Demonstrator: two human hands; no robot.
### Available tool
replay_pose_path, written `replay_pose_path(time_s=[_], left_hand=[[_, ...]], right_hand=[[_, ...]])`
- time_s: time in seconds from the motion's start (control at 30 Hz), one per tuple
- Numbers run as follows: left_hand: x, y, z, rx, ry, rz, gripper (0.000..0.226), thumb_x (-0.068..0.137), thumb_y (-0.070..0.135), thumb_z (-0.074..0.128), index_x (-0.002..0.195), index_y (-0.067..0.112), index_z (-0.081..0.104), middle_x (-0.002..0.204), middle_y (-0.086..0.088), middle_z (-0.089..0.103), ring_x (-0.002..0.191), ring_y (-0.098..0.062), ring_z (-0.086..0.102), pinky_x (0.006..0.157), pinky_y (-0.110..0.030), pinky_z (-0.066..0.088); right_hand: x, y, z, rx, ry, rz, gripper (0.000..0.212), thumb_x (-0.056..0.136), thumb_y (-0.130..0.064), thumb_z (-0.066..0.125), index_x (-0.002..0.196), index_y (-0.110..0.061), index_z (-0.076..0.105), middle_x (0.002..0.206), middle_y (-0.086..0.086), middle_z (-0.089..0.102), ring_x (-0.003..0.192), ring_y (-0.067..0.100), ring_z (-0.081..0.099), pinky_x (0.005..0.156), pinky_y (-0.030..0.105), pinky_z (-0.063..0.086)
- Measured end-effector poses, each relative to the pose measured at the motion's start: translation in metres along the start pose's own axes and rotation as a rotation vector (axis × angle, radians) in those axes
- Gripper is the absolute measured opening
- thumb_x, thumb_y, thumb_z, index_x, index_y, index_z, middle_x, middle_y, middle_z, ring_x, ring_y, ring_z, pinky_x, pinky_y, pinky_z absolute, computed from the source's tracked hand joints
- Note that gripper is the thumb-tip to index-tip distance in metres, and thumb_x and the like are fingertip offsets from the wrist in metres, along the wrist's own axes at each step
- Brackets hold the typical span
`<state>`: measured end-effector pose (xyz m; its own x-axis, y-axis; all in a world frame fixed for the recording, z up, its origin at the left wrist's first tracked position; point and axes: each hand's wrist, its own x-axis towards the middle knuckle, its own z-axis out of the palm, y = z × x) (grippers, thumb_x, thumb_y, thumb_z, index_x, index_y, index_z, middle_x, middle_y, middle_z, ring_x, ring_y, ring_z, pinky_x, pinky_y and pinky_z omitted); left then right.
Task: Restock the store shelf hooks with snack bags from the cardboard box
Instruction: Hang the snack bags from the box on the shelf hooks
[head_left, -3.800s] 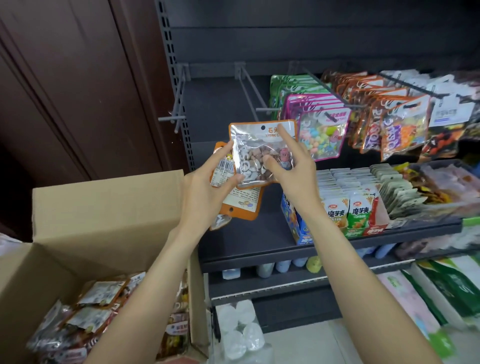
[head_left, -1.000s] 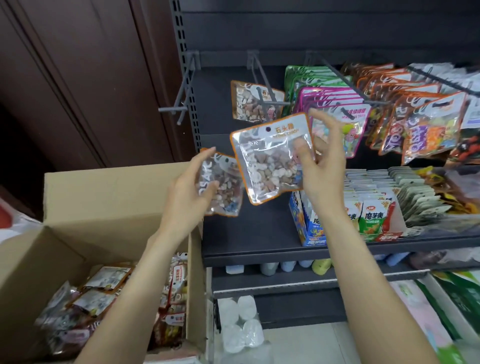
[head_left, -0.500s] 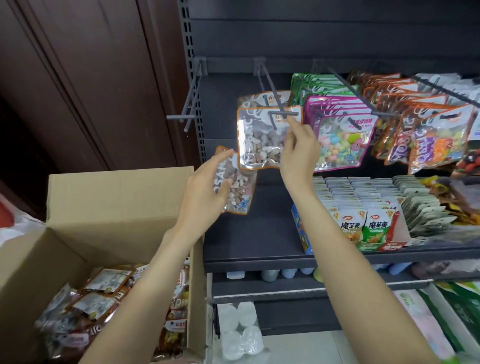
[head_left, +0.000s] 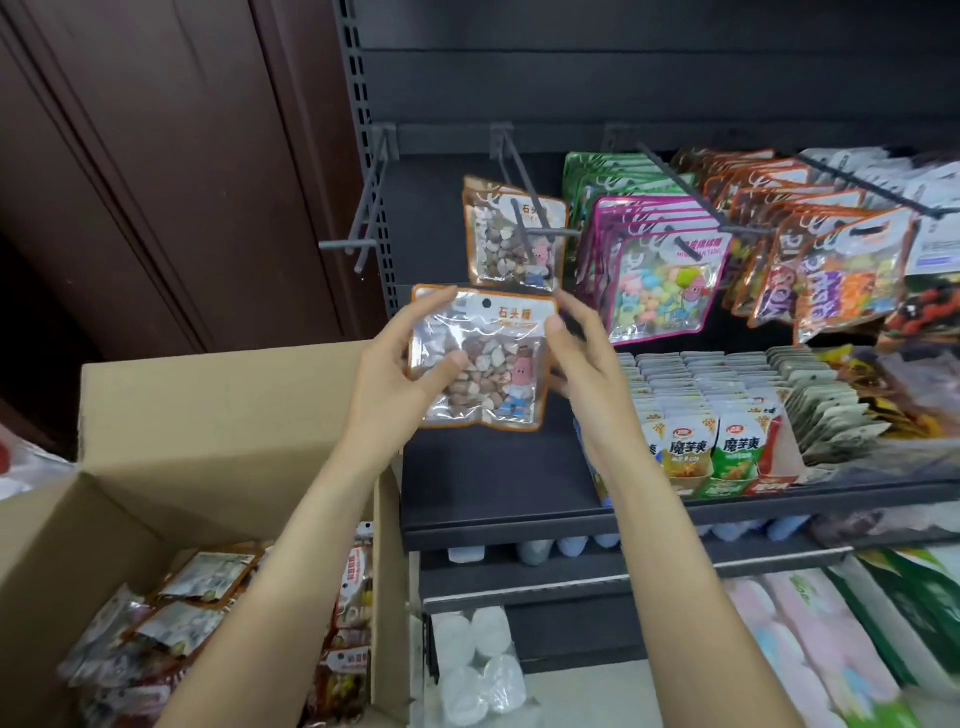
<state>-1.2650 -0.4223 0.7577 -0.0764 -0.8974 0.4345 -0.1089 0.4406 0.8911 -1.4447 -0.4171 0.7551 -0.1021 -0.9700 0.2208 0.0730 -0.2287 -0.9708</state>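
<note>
Since half a second earlier, one candy bag (head_left: 511, 244) hung alone on the hook (head_left: 524, 208), released. Left hand (head_left: 400, 384) pinched another snack bag (head_left: 480, 358) below it, above the cardboard box (head_left: 208, 415); right hand (head_left: 587, 364), fingers loosely extended, touched its right edge.

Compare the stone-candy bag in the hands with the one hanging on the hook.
The held bag is off any hook, gripped by the left hand and touched by the right hand; the hung bag hangs on the hook. The held bag sits lower and nearer, the hung bag higher. Both are clear, orange-edged, with pebble-like candy.
</note>
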Motion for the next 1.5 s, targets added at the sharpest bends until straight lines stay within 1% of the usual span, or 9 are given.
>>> replay_pose_path(time_s=[0.23, 0.37, 0.5, 0.9, 1.0, 1.17, 1.3, 1.4, 1.5], left_hand=[[0.009, 0.006, 0.023, 0.017, -0.003, 0.124, 0.048, 0.083, 0.006, 0.073, 0.121, 0.031, 0.058, 0.127, 0.012, 0.061, 0.113, -0.007, 0.060, 0.083, -0.028, 0.053], [0.023, 0.005, 0.030, 0.098, 0.022, 0.151, 0.051, 0.083, 0.012, 0.074, 0.128, 0.029, 0.056, 0.128, 0.014, 0.060, 0.113, -0.009, 0.061, 0.086, -0.040, 0.055], [0.035, -0.001, 0.032, 0.100, 0.021, 0.115, 0.055, 0.083, 0.013, 0.073, 0.133, 0.025, 0.055, 0.129, 0.024, 0.056, 0.122, -0.008, 0.055, 0.099, -0.046, 0.049], [0.040, -0.021, 0.039, 0.082, 0.060, 0.201, 0.055, 0.085, 0.013, 0.073, 0.134, 0.029, 0.052, 0.107, 0.002, 0.058, 0.107, -0.012, 0.060, 0.084, -0.036, 0.055], [0.050, -0.031, 0.039, 0.112, 0.104, 0.199, 0.056, 0.085, 0.014, 0.073, 0.133, 0.030, 0.051, 0.108, 0.009, 0.057, 0.108, -0.011, 0.058, 0.091, -0.041, 0.052], [0.092, -0.046, 0.042, 0.260, 0.224, 0.239, 0.053, 0.085, 0.013, 0.071, 0.135, 0.016, 0.054, 0.108, 0.006, 0.056, 0.103, -0.004, 0.053, 0.091, -0.019, 0.043], [0.130, -0.060, 0.051, 0.365, 0.294, 0.229, 0.051, 0.087, 0.011, 0.068, 0.136, 0.011, 0.054, 0.108, 0.000, 0.052, 0.103, -0.009, 0.052, 0.088, -0.006, 0.035], [0.151, -0.066, 0.054, 0.493, 0.281, 0.189, 0.050, 0.090, 0.008, 0.062, 0.138, 0.010, 0.050, 0.116, -0.013, 0.051, 0.107, -0.021, 0.054, 0.089, -0.018, 0.039], [0.148, -0.068, 0.056, 0.507, 0.216, 0.113, 0.057, 0.093, 0.004, 0.054, 0.146, 0.017, 0.040, 0.142, -0.020, 0.039, 0.131, -0.030, 0.041, 0.108, -0.035, 0.035]], right_hand=[[-0.014, -0.007, -0.009, -0.103, 0.165, -0.312, 0.045, 0.095, -0.004, 0.057, 0.128, -0.029, 0.040, 0.091, 0.008, 0.072, 0.081, 0.015, 0.068, 0.078, 0.027, 0.055], [0.003, -0.002, -0.010, -0.339, 0.207, -0.452, 0.032, 0.099, -0.008, 0.050, 0.128, -0.020, 0.051, 0.103, -0.007, 0.064, 0.076, 0.005, 0.058, 0.070, 0.019, 0.045], [0.021, 0.006, -0.007, -0.421, 0.198, -0.409, 0.033, 0.101, -0.011, 0.044, 0.129, -0.021, 0.059, 0.124, -0.003, 0.062, 0.109, 0.001, 0.053, 0.092, 0.014, 0.041], [0.026, 0.013, -0.008, -0.607, 0.288, -0.496, 0.042, 0.097, -0.008, 0.044, 0.133, -0.026, 0.058, 0.086, 0.005, 0.051, 0.075, 0.013, 0.047, 0.070, 0.011, 0.037], [0.030, 0.016, -0.007, -0.698, 0.258, -0.470, 0.043, 0.098, -0.017, 0.045, 0.140, -0.028, 0.050, 0.101, 0.004, 0.049, 0.081, 0.011, 0.047, 0.069, 0.011, 0.035], [0.061, 0.018, 0.007, -1.177, 0.114, -0.360, 0.065, 0.094, -0.013, 0.052, 0.152, -0.022, 0.022, 0.148, 0.019, 0.023, 0.120, 0.033, 0.045, 0.078, 0.039, 0.049], [0.102, 0.029, 0.020, -1.270, 0.041, -0.254, 0.068, 0.089, -0.004, 0.055, 0.149, -0.012, 0.022, 0.156, 0.023, 0.004, 0.131, 0.040, 0.035, 0.081, 0.044, 0.053], [0.119, 0.031, 0.023, -1.282, 0.014, -0.181, 0.075, 0.089, -0.003, 0.057, 0.152, -0.012, 0.017, 0.160, 0.016, -0.009, 0.141, 0.036, 0.022, 0.092, 0.042, 0.048], [0.106, 0.030, 0.017, -1.313, -0.016, -0.244, 0.075, 0.090, -0.005, 0.056, 0.153, -0.008, 0.014, 0.161, 0.014, 0.005, 0.146, 0.033, 0.014, 0.110, 0.043, 0.035]])
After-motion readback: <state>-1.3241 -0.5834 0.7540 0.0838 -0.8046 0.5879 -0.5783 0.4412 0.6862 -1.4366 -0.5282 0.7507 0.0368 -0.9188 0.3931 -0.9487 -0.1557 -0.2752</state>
